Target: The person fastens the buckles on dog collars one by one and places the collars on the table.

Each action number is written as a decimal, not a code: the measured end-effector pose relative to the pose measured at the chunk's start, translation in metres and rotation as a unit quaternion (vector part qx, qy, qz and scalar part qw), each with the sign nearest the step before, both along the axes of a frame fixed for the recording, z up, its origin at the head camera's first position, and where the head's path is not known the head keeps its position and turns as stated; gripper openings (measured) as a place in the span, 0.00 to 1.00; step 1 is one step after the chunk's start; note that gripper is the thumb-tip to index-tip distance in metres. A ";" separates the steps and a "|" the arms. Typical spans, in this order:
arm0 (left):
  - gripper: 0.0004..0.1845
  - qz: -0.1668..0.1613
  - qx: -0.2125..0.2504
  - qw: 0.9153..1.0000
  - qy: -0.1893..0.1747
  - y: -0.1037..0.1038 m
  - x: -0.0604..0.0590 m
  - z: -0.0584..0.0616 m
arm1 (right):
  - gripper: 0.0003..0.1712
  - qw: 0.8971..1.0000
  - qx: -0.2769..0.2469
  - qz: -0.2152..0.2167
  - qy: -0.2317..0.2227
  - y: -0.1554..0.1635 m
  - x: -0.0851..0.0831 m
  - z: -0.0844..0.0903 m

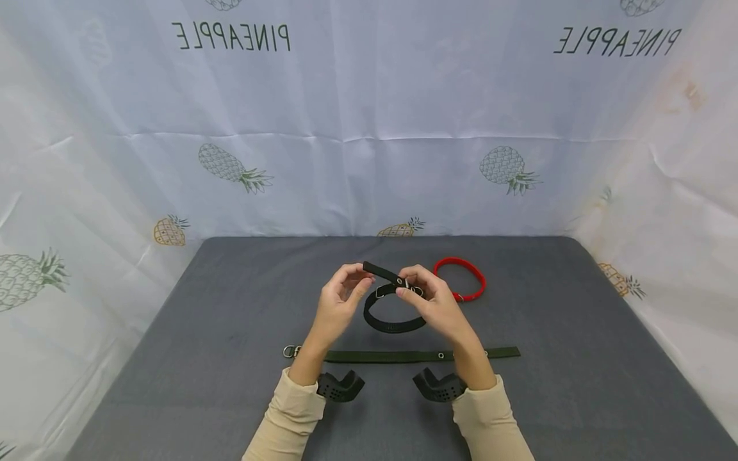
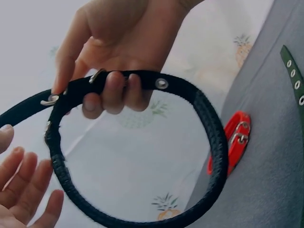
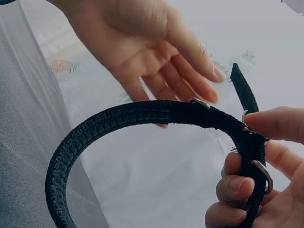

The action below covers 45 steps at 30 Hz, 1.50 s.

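In the head view, a black collar (image 1: 394, 326) is held up in a loop above the table. My right hand (image 1: 441, 310) pinches it by the buckle, thumb and forefinger on the metal; in the right wrist view the other fingers curl round the band. The strap's free end (image 3: 243, 88) sticks out past the buckle. Close to that end is my left hand (image 1: 336, 307), its fingers (image 3: 178, 83) loosely bent with nothing gripped between them. From the left wrist, metal eyelets and a D-ring show along the band.
Behind the hands, a buckled red collar (image 1: 483, 282) lies on the grey table (image 1: 230, 307). A green collar (image 1: 386, 356) is stretched out flat below the forearms, partly covered by them. White pineapple-print cloth (image 1: 369, 186) hangs at the back and sides.
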<state>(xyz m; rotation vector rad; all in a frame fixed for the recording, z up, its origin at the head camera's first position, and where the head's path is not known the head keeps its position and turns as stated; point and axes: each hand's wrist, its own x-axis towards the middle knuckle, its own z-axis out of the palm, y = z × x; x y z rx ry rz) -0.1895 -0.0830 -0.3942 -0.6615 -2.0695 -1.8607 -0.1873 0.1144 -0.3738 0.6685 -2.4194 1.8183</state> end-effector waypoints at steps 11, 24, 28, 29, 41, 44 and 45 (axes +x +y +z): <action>0.13 -0.059 -0.010 0.994 -0.087 0.011 0.007 0.000 | 0.11 1.000 -0.008 0.026 0.005 -0.003 0.001 -0.002; 0.12 -0.026 0.022 0.981 -0.192 0.021 0.014 0.006 | 0.12 0.998 -0.036 0.049 0.012 -0.006 0.001 -0.001; 0.11 -0.010 0.040 0.981 -0.188 0.026 0.015 0.008 | 0.13 0.996 -0.062 0.057 0.011 -0.008 0.000 -0.003; 0.11 -0.006 0.044 0.982 -0.185 0.027 0.016 0.008 | 0.13 0.996 -0.070 0.060 0.007 -0.008 0.000 -0.003; 0.08 0.017 0.060 0.986 -0.156 0.032 0.019 0.011 | 0.10 0.989 -0.119 0.083 -0.014 -0.011 -0.001 -0.007; 0.08 0.023 0.056 0.986 -0.152 0.031 0.018 0.010 | 0.08 0.988 -0.124 0.090 -0.013 -0.011 -0.001 -0.007; 0.08 0.025 0.055 0.987 -0.151 0.031 0.018 0.010 | 0.08 0.988 -0.124 0.091 -0.012 -0.011 -0.001 -0.007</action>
